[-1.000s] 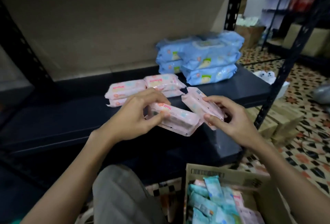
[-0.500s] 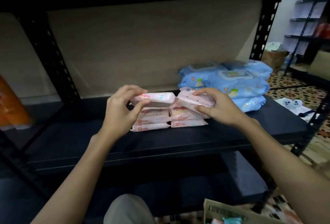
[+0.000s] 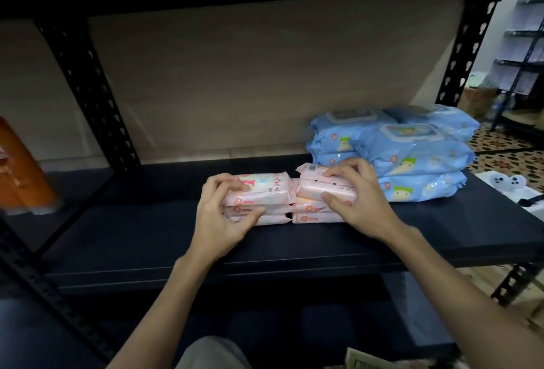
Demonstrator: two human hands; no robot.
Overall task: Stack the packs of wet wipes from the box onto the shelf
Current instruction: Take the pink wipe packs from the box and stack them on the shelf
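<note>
Gripping the top soft pink plastic pack of wet wipes on the left pile: left hand, fingers curled over its near-left end, thumb lying against the packs beneath. Clasping the top pale pink pack on the neighbouring pile: right hand, fingertips on the upper face, thumb pressing the front edge. Sitting side by side between the two hands, touching: two low piles of pink packs, each about three high, resting on the dark matte metal shelf board. Showing on the left top pack: pink and blue printing and small round symbols, too blurred for reading; on the right top pack, a small white code label near the far corner, also illegible. Standing just beyond the right hand, further back and to its right: a stack of larger sky-blue wipe packs with rigid flip lids and a green-capped cartoon figure, brand wording unreadable. Lying well left of the left hand: an orange package, blurred. Peeking in below the right forearm, at the bottom edge: a corner of the brown cardboard box.
</note>
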